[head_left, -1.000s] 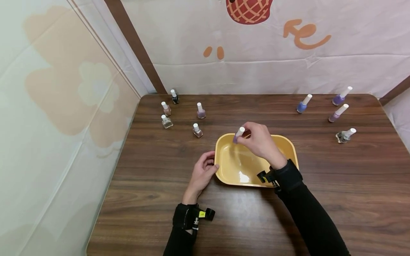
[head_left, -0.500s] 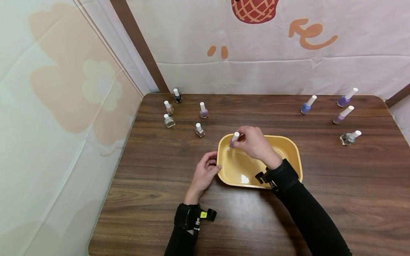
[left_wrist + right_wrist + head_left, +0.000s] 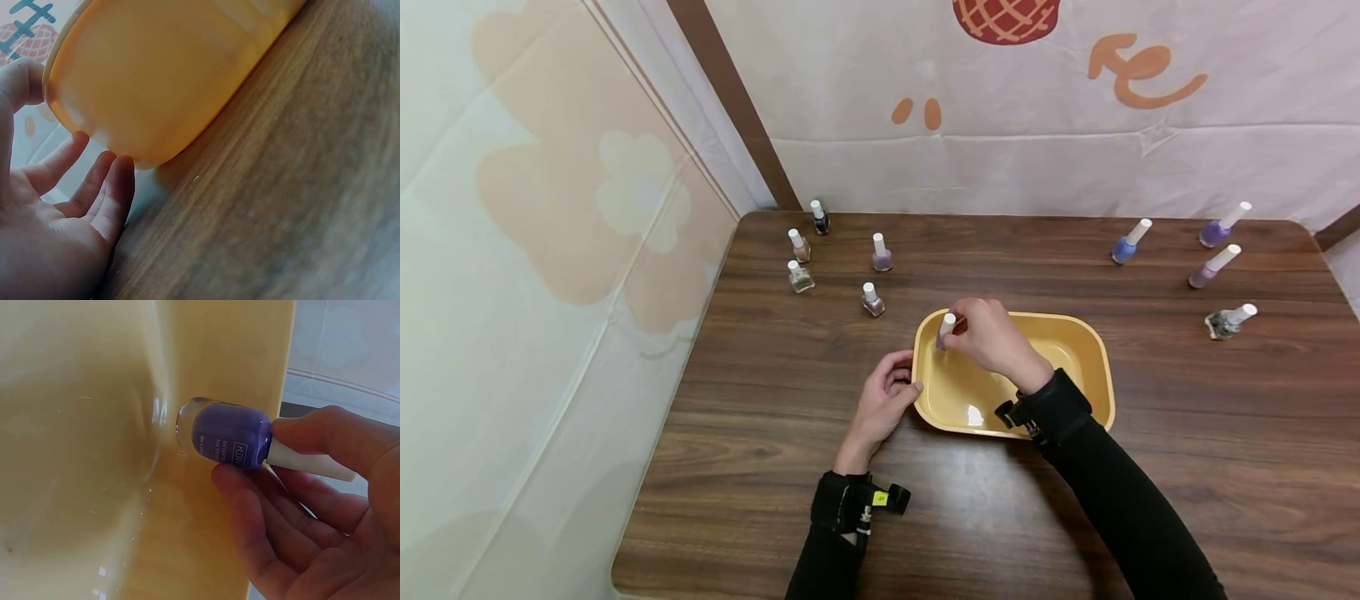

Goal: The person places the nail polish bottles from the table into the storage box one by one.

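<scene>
A yellow plastic tray (image 3: 1075,358) sits on the table. My left hand (image 3: 883,400) holds its left end, thumb over the rim and fingertips against the outer wall (image 3: 156,75). Inside the tray's far left corner, my right hand (image 3: 996,337) pinches a purple nail polish bottle (image 3: 231,434) between thumb and fingers near its white cap (image 3: 948,322). The bottle stands slightly tilted in the head view, with its base close to the tray floor; whether it touches is unclear.
To the left stand several nail polish bottles, among them a mauve one (image 3: 882,257), a glittery one (image 3: 872,302) and a black one (image 3: 821,219). On the right are a blue one (image 3: 1127,244), a violet one (image 3: 1217,232) and others. A patterned cloth (image 3: 1000,158) hangs behind the table.
My right hand has moved the purple nail polish bottle left and down, from above the tray's far rim into its far left corner. My left hand keeps its hold on the tray.
</scene>
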`<state>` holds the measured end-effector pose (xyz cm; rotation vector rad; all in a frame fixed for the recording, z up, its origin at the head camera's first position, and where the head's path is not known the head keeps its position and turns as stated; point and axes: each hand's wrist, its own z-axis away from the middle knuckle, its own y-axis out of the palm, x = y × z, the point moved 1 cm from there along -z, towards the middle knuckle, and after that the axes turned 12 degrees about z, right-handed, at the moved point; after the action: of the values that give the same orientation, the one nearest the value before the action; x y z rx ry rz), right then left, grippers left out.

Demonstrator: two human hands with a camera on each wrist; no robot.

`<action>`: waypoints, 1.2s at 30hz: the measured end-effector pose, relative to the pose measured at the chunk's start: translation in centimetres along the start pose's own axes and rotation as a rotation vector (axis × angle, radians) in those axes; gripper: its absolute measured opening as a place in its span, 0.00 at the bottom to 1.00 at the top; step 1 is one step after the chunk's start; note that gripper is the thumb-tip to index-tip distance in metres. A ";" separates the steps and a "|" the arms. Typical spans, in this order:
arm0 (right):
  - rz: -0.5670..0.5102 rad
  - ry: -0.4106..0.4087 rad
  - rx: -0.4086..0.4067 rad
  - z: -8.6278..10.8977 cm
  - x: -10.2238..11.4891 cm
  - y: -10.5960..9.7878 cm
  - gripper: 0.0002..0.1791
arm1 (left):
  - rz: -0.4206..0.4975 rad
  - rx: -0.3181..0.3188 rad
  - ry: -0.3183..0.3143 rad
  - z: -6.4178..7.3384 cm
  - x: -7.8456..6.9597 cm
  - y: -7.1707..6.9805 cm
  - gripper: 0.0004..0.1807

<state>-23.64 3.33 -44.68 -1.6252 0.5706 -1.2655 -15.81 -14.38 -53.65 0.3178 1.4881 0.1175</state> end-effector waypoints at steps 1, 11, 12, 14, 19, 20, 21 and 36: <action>0.005 -0.001 0.002 0.0 0.0 0.1 0.04 | 0.000 0.002 0.003 0.0 0.0 0.0 0.28; 0.047 -0.004 -0.005 -0.2 0.2 0.4 0.04 | -0.003 0.010 0.003 -0.2 -0.1 0.1 0.28; 0.051 -0.006 -0.004 -0.2 0.2 0.4 0.04 | -0.002 0.009 0.002 -0.2 -0.1 0.2 0.28; 0.055 -0.008 -0.003 -0.2 0.2 0.5 0.04 | 0.000 0.007 -0.001 -0.2 -0.1 0.1 0.28; 0.060 -0.017 0.000 -0.3 0.3 0.8 0.05 | -0.004 0.001 -0.002 -0.1 0.0 0.1 0.28; 0.059 -0.019 0.000 -0.3 0.3 0.9 0.05 | -0.002 0.002 -0.001 -0.1 0.0 0.1 0.28; 0.059 -0.020 0.001 -0.3 0.3 0.9 0.05 | -0.001 0.004 0.000 -0.2 0.0 0.1 0.28; 0.066 0.002 0.009 -0.4 0.3 1.5 0.05 | 0.007 0.006 0.022 -0.2 0.2 0.1 0.27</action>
<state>-23.61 2.30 -45.82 -1.5846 0.6141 -1.2194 -15.96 -14.23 -53.81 0.3271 1.5094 0.1221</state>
